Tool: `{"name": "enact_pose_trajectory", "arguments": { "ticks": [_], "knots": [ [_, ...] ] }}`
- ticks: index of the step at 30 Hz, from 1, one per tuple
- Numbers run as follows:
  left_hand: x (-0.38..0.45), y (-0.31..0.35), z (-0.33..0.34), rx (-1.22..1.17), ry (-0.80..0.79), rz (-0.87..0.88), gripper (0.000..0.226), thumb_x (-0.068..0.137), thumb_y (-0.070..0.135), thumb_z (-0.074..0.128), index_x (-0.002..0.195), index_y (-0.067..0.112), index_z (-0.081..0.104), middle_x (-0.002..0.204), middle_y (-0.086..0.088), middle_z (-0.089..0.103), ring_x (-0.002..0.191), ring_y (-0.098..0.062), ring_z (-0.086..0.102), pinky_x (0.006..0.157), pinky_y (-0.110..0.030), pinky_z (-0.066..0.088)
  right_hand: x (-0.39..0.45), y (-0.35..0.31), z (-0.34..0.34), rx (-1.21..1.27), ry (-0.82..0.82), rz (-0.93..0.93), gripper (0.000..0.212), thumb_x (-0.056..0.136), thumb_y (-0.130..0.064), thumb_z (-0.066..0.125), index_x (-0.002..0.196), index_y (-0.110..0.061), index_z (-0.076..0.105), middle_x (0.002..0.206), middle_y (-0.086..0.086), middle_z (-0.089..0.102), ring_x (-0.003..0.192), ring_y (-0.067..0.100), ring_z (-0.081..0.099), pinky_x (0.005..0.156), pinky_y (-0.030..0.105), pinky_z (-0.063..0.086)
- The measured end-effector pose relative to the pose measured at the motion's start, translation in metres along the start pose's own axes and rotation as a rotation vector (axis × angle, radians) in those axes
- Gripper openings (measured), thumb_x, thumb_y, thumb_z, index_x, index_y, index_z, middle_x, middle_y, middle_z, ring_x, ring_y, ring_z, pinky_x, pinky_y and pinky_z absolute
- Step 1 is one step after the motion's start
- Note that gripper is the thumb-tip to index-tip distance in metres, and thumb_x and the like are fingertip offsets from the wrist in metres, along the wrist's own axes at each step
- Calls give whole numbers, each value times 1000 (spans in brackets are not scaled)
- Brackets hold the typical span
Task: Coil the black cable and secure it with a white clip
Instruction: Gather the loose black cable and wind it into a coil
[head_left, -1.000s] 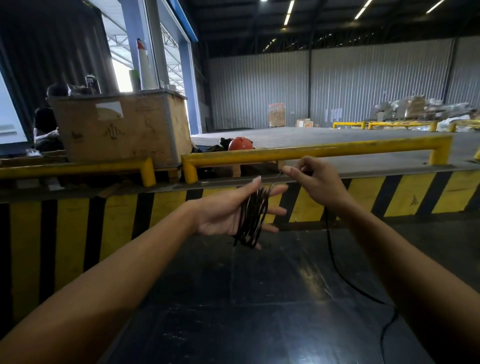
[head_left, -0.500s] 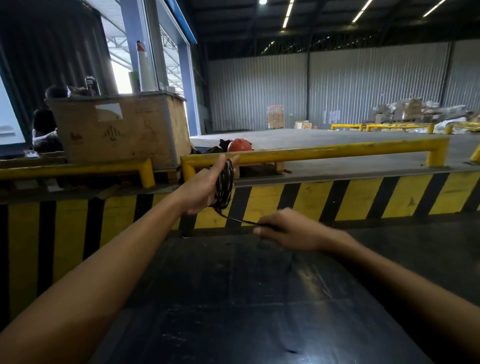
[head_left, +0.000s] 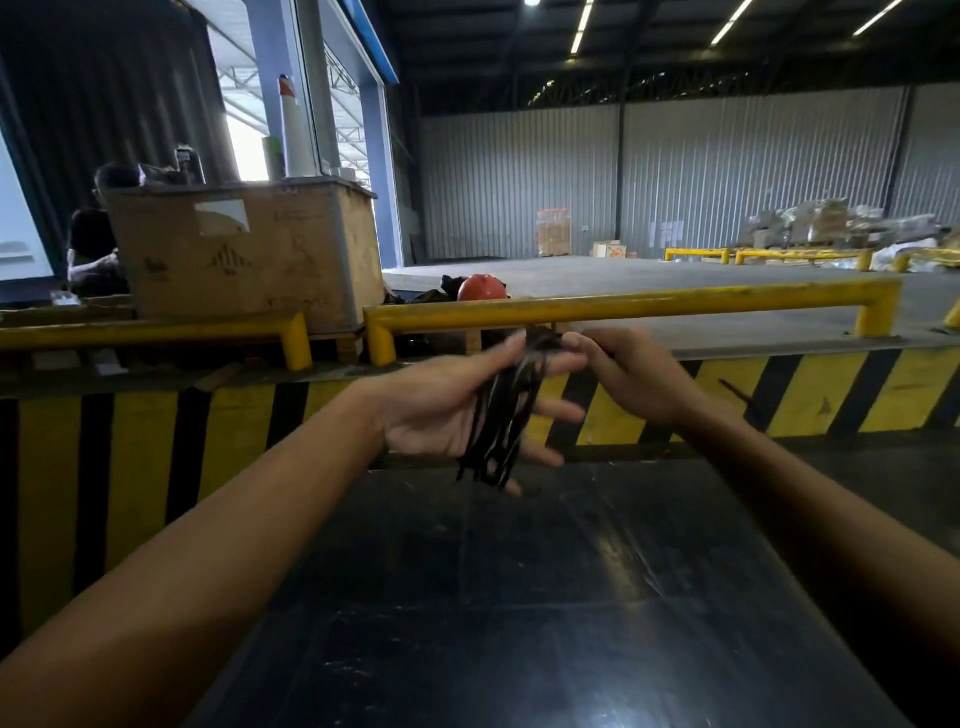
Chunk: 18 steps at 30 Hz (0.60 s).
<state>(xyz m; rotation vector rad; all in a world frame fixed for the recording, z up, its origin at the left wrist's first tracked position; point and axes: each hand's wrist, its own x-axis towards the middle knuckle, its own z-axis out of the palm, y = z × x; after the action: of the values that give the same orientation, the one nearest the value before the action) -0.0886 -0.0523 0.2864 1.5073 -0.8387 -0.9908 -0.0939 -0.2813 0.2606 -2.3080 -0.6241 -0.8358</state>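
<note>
We take the yellow guard rail (head_left: 623, 306) as our landmark and read from its left end across. Left of the rail, behind a second, lower rail, stands a large cardboard box (head_left: 244, 249), and just behind the rail's left end sits an orange hard hat (head_left: 482, 287).

Below the rail's left half, our left hand (head_left: 457, 410) is spread flat with the fingers apart and the palm turned up and to the right. The black cable (head_left: 506, 415) hangs around those fingers as a bundle of many loops, its top just under the rail and its bottom dangling past the little finger. Half a second ago this hand was raised against the rail with the coil upright while the right hand drew a strand out low; now the hand has dropped and opened out, and the strand has been carried up.

Just below the rail's middle, our right hand (head_left: 634, 376) is pinched shut on the cable at the top of the coil, touching the left fingertips. One more turn has just been laid on. Motion blur hides the strand itself.

We judge the coiling well advanced. We see no trailing cable on the dark floor (head_left: 519, 597) now, so little may remain, though the arm could hide it. No white clip is in view.
</note>
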Motion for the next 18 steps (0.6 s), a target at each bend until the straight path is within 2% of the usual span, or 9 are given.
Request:
{"name": "enact_pose_trajectory", "arguments": {
  "ticks": [2, 4, 7, 10, 13, 16, 18],
  "knots": [
    [1, 11, 2, -104, 12, 156, 58, 91, 57, 25, 144, 36, 34, 144, -12, 46, 115, -34, 59, 90, -60, 49, -10, 2, 20, 109, -56, 88, 39, 95, -44, 34, 93, -20, 65, 87, 11, 69, 79, 21, 66, 68, 40, 56],
    [2, 22, 4, -190, 68, 298, 57, 93, 57, 21, 145, 37, 32, 142, -13, 47, 112, -34, 62, 87, -61, 50, -21, -1, 45, 150, -182, 194, 34, 98, -41, 32, 90, -25, 61, 91, 5, 66, 85, 18, 64, 77, 40, 54],
    [7, 34, 3, -219, 221, 397, 54, 94, 58, 17, 142, 40, 34, 147, -13, 41, 112, -35, 61, 89, -65, 47, -44, -17, 83, 169, -407, 236, 32, 99, -38, 33, 83, -23, 56, 81, 0, 59, 76, 14, 58, 70, 33, 49],
    [15, 26, -9, -71, 405, 327, 52, 96, 57, 16, 142, 42, 33, 153, -13, 32, 121, -36, 52, 96, -66, 40, -58, -41, 98, 165, -494, 136, 27, 100, -34, 36, 77, -28, 49, 71, -9, 53, 62, 4, 51, 59, 21, 38],
    [18, 6, -23, 114, 535, 210, 51, 96, 56, 17, 143, 42, 31, 154, -12, 30, 118, -30, 53, 94, -52, 41, -56, -59, 91, 62, -566, 58, 22, 99, -33, 38, 86, -22, 51, 71, -7, 54, 59, 6, 51, 57, 22, 39],
    [14, -13, -28, 361, 539, 50, 53, 96, 56, 18, 146, 41, 25, 152, -10, 31, 109, -23, 56, 96, -50, 36, -45, -63, 67, -87, -563, -29, 23, 99, -33, 39, 95, -19, 57, 76, -7, 58, 64, 5, 55, 59, 22, 43],
    [9, -20, -23, 503, 491, -58, 52, 95, 57, 18, 144, 43, 28, 141, -6, 45, 99, -18, 59, 93, -44, 40, -36, -62, 44, -109, -546, -100, 20, 98, -31, 42, 93, -23, 60, 73, -13, 57, 63, -1, 56, 59, 15, 41]
  ]
}}
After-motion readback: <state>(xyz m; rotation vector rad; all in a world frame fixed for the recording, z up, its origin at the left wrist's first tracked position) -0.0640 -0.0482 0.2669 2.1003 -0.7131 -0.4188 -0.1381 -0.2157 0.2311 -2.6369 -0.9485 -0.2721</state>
